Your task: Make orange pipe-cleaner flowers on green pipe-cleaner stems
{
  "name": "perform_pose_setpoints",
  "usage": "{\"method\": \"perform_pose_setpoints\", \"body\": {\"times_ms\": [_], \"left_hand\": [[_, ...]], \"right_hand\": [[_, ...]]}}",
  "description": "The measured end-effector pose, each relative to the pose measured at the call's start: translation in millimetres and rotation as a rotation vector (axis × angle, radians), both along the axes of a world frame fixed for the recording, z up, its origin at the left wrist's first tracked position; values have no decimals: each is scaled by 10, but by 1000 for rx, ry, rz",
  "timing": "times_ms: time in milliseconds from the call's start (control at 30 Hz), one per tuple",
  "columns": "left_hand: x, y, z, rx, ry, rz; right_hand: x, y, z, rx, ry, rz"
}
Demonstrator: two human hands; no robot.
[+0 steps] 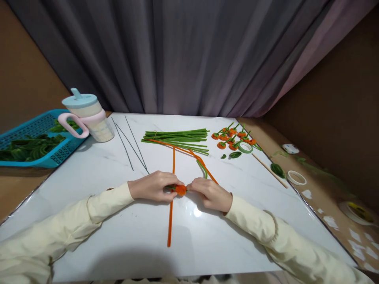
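Over the middle of the white tabletop, a small fuzzy orange pipe-cleaner flower (181, 190) sits between my two hands. My left hand (154, 186) pinches it from the left, with a bit of green stem by the fingers. At its other side, the closed fingertips of my right hand (211, 192) grip a thin green end. Beneath the flower, a long orange pipe cleaner (169, 225) lies on the table. More orange pipe cleaners (209, 170) and a bent green pipe cleaner (202, 167) lie just beyond my right hand.
Green pipe cleaners (177, 136) lie behind my hands, finished-looking orange flowers (232, 136) and green tape (245, 147) to their right. Thin wires (130, 142), a tumbler (100, 128) and a blue basket (56, 157) stand left. A wooden stick (269, 170) and white tape roll (297, 178) lie right.
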State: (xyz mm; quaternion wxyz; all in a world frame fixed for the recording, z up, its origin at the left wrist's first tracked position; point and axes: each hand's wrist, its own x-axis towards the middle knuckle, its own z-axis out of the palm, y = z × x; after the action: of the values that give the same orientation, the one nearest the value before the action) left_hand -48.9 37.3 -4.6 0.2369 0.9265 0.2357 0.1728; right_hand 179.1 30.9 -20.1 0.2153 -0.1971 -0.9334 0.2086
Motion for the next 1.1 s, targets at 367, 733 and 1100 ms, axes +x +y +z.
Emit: {"method": "perform_pose_setpoints", "body": {"times_ms": [367, 733, 1100], "left_hand": [[50, -86, 165, -272, -1, 71], [69, -70, 337, -827, -156, 164], [62, -27, 320, -1098, -241, 215]], "right_hand": [[-85, -106, -25, -128, 120, -232], [-102, -113, 43, -212, 253, -225], [-120, -116, 90, -151, 321, -290]]}}
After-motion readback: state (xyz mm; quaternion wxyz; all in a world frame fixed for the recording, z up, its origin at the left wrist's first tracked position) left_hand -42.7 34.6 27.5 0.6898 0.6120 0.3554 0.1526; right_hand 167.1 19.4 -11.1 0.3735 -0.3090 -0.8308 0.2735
